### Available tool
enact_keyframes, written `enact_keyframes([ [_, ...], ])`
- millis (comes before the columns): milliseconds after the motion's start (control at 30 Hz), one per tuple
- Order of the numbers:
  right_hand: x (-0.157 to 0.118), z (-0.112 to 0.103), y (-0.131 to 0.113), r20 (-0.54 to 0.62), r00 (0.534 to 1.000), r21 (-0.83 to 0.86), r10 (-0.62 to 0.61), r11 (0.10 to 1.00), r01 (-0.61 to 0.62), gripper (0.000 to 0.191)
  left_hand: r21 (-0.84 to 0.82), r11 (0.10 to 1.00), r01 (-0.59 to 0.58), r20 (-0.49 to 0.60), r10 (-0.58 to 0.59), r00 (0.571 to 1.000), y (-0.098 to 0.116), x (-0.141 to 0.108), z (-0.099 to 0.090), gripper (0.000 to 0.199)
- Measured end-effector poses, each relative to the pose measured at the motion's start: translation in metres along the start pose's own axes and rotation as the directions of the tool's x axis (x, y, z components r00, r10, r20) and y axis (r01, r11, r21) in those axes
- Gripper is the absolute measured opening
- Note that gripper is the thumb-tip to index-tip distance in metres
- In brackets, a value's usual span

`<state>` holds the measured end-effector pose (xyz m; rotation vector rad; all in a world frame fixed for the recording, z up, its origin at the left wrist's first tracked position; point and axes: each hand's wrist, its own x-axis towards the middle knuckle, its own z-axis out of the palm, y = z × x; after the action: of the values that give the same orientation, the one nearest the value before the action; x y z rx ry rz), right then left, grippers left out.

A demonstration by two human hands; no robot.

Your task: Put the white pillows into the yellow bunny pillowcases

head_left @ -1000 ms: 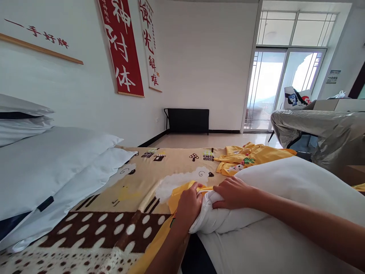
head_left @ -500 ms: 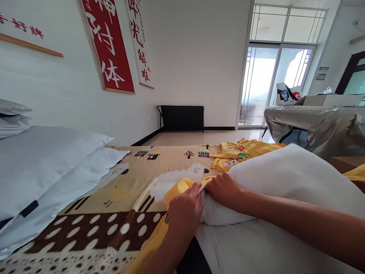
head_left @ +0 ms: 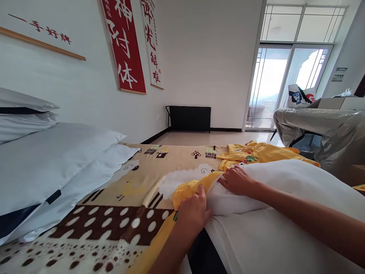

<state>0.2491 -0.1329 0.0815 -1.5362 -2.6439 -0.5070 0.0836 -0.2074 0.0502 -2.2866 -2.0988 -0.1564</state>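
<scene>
A yellow printed pillowcase (head_left: 186, 190) lies along the left side of a plump white pillow (head_left: 288, 182). My left hand (head_left: 192, 213) grips the pillowcase near its edge, index finger stretched along the cloth and thumb blurred. Just beyond it, my right hand (head_left: 236, 180) is closed on the pillowcase's raised edge, where yellow cloth meets the white pillow. My right forearm crosses over the pillow. Under these lies another white pillow (head_left: 256, 239) with a navy band (head_left: 205, 251). The fingertips of my right hand are partly hidden in the folds.
A patterned blanket (head_left: 114, 224) covers the surface. White pillows (head_left: 71, 160) are stacked at left by the wall. More yellow printed cloth (head_left: 265, 152) lies bunched at the far edge. A plastic-covered table (head_left: 322, 118) stands at right; a black folded panel (head_left: 189, 118) leans against the far wall.
The view has swung slightly left. My right hand has moved a little away from my left along the pillowcase edge, and more yellow cloth shows between them. The white pillow looks flatter.
</scene>
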Motion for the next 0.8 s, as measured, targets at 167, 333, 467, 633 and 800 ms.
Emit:
enact_keyframes([
  [167, -0.045, -0.014, -0.013, -0.107, 0.972, 0.014, -0.211, 0.977, 0.214, 0.03, 0.077, 0.997, -0.027, 0.005, 0.027, 1.0, 0.001, 0.012, 0.016, 0.052],
  [333, -0.121, 0.015, -0.061, -0.442, 0.728, -0.192, -0.524, 0.848, 0.494, 0.024, 0.079, 0.994, -0.075, 0.001, 0.075, 0.997, -0.009, 0.029, 0.034, 0.056],
  [467, -0.145, 0.045, -0.085, -0.591, 0.67, -0.297, -0.448, 0.894, 0.336, 0.028, 0.06, 0.996, -0.062, -0.006, 0.063, 0.998, -0.012, 0.032, 0.04, 0.058],
  [633, -0.137, 0.03, -0.073, -0.466, 0.827, -0.079, -0.315, 0.946, 0.315, 0.037, 0.007, 1.0, 0.02, -0.009, -0.02, 1.0, -0.028, 0.03, 0.041, 0.058],
  [800, -0.116, -0.012, -0.034, -0.187, 0.958, 0.341, -0.217, 0.9, 0.27, 0.06, -0.064, 0.997, 0.054, -0.043, -0.056, 0.997, -0.048, 0.017, 0.038, 0.043],
])
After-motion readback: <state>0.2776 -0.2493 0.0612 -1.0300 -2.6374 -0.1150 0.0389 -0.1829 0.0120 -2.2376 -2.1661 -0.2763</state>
